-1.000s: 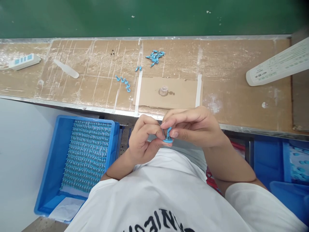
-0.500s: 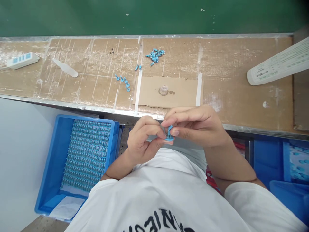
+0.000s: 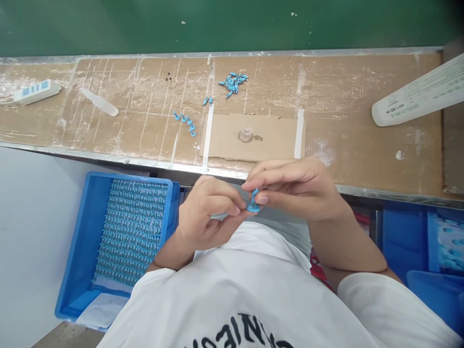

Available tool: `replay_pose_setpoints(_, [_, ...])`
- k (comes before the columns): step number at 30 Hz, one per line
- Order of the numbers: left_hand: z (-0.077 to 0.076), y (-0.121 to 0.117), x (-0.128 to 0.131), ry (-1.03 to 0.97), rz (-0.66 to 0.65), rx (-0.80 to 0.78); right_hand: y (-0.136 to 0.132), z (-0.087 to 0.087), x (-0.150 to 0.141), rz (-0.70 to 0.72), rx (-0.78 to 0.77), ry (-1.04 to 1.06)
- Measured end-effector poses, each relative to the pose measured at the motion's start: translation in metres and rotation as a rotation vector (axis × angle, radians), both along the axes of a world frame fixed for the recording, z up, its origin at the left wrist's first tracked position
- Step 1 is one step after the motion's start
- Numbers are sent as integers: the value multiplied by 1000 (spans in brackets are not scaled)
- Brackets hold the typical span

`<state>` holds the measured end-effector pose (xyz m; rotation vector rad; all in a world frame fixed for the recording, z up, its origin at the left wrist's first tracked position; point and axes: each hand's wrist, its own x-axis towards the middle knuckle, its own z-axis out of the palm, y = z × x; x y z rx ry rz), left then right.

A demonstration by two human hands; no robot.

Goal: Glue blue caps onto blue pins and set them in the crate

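Observation:
Just in front of the bench edge, a small blue figurine on a round base is between my two hands. My right hand pinches its upper part between thumb and fingers, which partly hide it. From the other side, my left hand closes its fingers at the round base, with the thumb beneath. A small clear cup stands on a taped cardboard piece beyond the hands. To its left are several blue figurines on round bases. Farther back lies a pile of loose blue figures.
At left below the bench is a blue bin with rows of small blue pieces. A translucent flat tool and a white power strip lie on the bench's left. A large white bottle juts in at right. Blue bins stand lower right.
My left hand has shifted left, its fingers now straighter against the base. My right hand keeps its pinch on the figurine in nearly the same place.

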<state>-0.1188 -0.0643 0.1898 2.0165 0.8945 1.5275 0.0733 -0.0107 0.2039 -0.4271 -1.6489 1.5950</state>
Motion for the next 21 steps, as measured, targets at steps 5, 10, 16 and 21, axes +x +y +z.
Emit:
replay_pose_setpoints(5, [1,-1,4,-51,1,-39,-1,1,-2,-10,-5,13])
replay_pose_setpoints(10, [1,-6,7,-68,28,-92,-2,1,-5,-34,7,33])
replay_pose_setpoints(16, [-3,-11,10,-120,64,-131,-1,-1,-4,-17,2,12])
replay_pose_setpoints(21, [-6,-12,11,-159,75,-142,0,-1,-4,-2,3,24])
